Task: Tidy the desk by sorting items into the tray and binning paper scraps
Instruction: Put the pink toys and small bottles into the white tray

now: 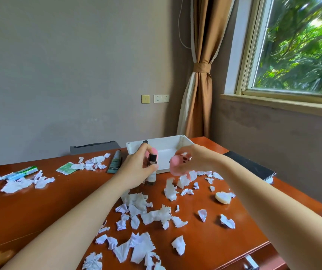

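Scraps of torn white paper (152,213) lie all over the counter (62,191) in front of the white tray (183,142), which stands at the far edge and looks mostly bare inside.

Just in front of the tray's near wall, the left hand (136,168) is curled round a small dark bottle (152,169) with a black cap. The thumb is on the near side and the fingers wrap the neck. Something pink shows behind the fingertips, but I cannot tell whether the hand is holding it too.

The right hand (193,158) hovers at the tray's near right corner, its fingers closed round a soft pink sponge (176,166).

Left of the tray lie a dark tube (115,161), a green sachet (65,168) and, further left, a green gum pack (22,172). A cream puff (223,197) sits in front of the tray to the right.

Risks from here:
- **Bottle slipping:** the grip is high on the neck, and if that hand carries a second item the bottle could slip or swing.
- **Bottle toppling:** set down upright, the narrow bottle may fall over and roll inside the tray.
- **Sponge bouncing out:** the sponge is light, so dropped from height it could bounce back out.
- **Scraps swept off:** both forearms cross the scrap field, so a low pull back would likely sweep paper off the near edge.
- **No bin in view:** the scraps will have to be carried somewhere unseen, and some may scatter on the way.
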The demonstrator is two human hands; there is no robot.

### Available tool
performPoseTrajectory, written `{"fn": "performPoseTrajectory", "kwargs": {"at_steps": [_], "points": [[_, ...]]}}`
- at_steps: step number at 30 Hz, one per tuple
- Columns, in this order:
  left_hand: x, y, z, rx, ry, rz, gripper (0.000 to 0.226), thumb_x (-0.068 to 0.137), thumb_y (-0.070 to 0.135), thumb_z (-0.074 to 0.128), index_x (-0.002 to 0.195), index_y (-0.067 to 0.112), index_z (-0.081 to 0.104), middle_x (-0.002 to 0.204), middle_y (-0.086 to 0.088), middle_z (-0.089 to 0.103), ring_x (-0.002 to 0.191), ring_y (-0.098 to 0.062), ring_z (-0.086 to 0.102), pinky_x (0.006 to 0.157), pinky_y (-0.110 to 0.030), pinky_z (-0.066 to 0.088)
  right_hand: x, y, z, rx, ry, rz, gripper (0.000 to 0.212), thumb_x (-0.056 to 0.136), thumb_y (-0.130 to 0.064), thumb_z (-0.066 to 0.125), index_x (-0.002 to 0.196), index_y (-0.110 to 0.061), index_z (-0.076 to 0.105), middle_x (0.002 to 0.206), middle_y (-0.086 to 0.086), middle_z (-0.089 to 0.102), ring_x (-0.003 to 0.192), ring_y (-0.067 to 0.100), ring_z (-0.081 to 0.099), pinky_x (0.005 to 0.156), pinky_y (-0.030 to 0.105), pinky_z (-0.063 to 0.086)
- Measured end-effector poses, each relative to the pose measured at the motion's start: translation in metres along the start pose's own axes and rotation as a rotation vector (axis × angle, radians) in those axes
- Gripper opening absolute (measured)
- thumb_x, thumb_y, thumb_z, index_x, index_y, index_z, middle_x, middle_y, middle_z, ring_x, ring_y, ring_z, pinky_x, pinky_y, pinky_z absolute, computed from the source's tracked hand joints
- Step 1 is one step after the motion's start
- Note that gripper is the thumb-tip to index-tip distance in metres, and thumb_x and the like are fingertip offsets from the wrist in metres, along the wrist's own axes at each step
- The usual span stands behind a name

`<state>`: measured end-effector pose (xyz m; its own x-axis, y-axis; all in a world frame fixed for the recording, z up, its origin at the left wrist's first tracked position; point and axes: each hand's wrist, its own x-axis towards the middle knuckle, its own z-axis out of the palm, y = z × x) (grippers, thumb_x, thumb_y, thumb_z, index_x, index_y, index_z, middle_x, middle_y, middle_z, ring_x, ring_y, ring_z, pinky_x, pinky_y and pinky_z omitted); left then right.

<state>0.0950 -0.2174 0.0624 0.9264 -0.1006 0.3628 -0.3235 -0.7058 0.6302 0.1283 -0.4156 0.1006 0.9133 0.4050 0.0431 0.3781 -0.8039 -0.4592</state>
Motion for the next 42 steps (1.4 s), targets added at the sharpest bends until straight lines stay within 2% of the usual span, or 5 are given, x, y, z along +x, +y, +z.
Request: {"fn": "performPoseTrajectory", "kwargs": {"at_steps": [6,10,24,31,42], "points": [[0.014,0.01,0.0,0.039,0.004,0.002,0.032,0.092,0.024,0.058,0.123,0.023,0.048,0.105,0.008,0.053,0.093,-0.008,0.053,0.062,-0.009,0.039,0.011,-0.005,-0.005,-0.119,-0.01,-0.077,0.057,0.075,-0.032,0.076,0.128,-0.028,0.053,0.126,-0.001,0.058,0.101,0.014,0.053,0.078,0.02,0.05],[0.025,0.011,-0.001,0.091,0.044,0.015,0.025,0.09,0.022,0.059,0.115,0.022,0.051,0.101,0.007,0.056,0.077,-0.008,0.052,0.056,-0.012,0.036,0.021,-0.004,-0.011,-0.189,0.025,-0.116,0.058,0.078,-0.025,0.072,0.131,-0.028,0.049,0.129,-0.001,0.054,0.109,0.017,0.053,0.079,0.018,0.046],[0.107,-0.015,0.03,0.08,0.038,-0.066,0.011,0.087,0.017,0.062,0.098,0.014,0.063,0.095,-0.003,0.066,0.089,-0.019,0.058,0.07,-0.024,0.041,0.111,0.027,0.005,-0.348,0.027,-0.027,0.077,0.075,-0.019,0.075,0.139,-0.02,0.032,0.126,0.007,0.053,0.107,0.024,0.054,0.085,0.029,0.05],[0.134,-0.047,0.056,0.18,-0.034,-0.117,0.014,0.086,0.014,0.063,0.098,0.009,0.065,0.102,-0.007,0.064,0.094,-0.023,0.058,0.082,-0.033,0.049,0.154,0.062,0.036,-0.291,-0.04,0.021,0.065,0.077,-0.018,0.073,0.134,-0.019,0.041,0.117,0.006,0.059,0.103,0.024,0.056,0.087,0.029,0.049],[0.137,-0.062,0.07,0.23,-0.035,-0.163,0.014,0.089,0.015,0.059,0.101,0.01,0.062,0.102,-0.008,0.064,0.091,-0.023,0.057,0.071,-0.028,0.04,0.174,0.059,0.04,-0.284,-0.341,0.039,0.064,0.083,-0.012,0.064,0.14,-0.027,0.039,0.139,0.0,0.048,0.125,0.024,0.046,0.1,0.03,0.041]]}}
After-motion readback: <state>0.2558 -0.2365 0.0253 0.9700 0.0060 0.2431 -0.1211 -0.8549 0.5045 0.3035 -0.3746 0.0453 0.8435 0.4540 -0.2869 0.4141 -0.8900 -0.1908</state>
